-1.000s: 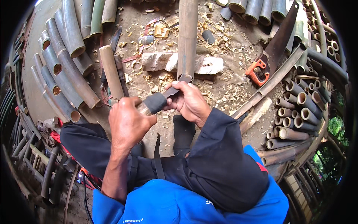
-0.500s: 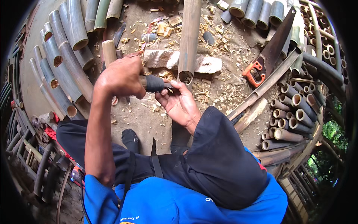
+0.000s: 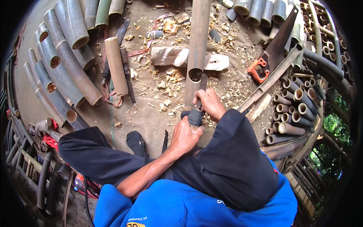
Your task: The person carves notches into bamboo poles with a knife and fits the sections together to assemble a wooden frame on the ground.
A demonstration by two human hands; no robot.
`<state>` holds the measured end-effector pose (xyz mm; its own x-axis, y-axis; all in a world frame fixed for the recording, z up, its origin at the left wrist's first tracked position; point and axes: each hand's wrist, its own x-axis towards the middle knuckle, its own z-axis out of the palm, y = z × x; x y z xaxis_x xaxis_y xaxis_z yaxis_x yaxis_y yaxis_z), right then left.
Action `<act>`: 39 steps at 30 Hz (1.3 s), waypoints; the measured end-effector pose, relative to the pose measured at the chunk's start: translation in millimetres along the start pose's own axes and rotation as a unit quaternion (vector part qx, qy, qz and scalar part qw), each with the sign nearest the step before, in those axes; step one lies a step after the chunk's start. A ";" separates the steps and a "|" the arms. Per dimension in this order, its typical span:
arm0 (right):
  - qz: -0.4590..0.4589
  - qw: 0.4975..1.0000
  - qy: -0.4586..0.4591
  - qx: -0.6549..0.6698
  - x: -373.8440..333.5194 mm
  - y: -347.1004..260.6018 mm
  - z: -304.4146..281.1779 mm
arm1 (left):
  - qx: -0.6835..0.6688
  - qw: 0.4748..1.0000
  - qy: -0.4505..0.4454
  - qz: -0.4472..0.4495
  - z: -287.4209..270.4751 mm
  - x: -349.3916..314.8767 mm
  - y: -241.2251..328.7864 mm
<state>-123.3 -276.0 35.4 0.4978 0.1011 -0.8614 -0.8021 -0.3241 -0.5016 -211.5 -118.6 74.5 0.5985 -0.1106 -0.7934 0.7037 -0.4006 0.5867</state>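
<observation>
My left hand [image 3: 185, 134] is closed round the butt of a knife with a dark, tape-wrapped handle [image 3: 195, 117]. Farther up, my right hand [image 3: 211, 103] grips the same knife where handle meets blade. Its dark blade [image 3: 203, 81] points away from me, at the near end of a long bamboo tube [image 3: 199, 34]. That end has a round dark opening, with a tongue of bamboo [image 3: 191, 90] running on below it toward me. The tube rests across a rough wooden block [image 3: 170, 56]. Whether the edge touches the bamboo I cannot tell.
A handsaw with an orange handle [image 3: 258, 70] leans at the right, beside a split bamboo strip [image 3: 270, 81]. Stacked short tubes [image 3: 291, 128] stand right. Bamboo lengths [image 3: 72, 75], a pale bamboo piece [image 3: 116, 66] and another blade [image 3: 122, 31] lie left. Shavings [image 3: 172, 77] litter the ground.
The knife has swung from lying sideways to pointing away from me at the tube end. My left hand came down and right; my right hand turned over and moved right.
</observation>
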 end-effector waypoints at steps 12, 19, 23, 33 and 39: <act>-0.077 0.804 -0.180 0.561 3.5 -29.3 60.6 | 0.440 0.876 0.162 0.109 -142.8 25.1 90.9; -0.007 0.692 -0.240 0.681 9.0 -24.7 52.1 | 0.651 0.650 0.260 0.293 -83.4 25.5 140.1; -0.078 0.781 -0.246 0.569 -23.7 9.6 56.6 | 0.549 0.804 -0.041 0.223 -102.6 -3.9 105.8; -0.194 0.963 0.109 -0.150 -7.5 63.9 -69.5 | 0.447 0.755 -0.147 0.456 32.1 93.4 125.8; -0.409 0.763 0.160 -0.474 9.7 4.7 -114.3 | 0.220 0.850 -0.093 0.470 13.1 105.8 139.2</act>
<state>-84.6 -384.0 33.8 0.8812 0.4478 -0.1517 0.3430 -0.8263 -0.4467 -55.3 -198.0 70.1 0.7168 -0.6959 -0.0434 -0.2879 -0.3521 0.8906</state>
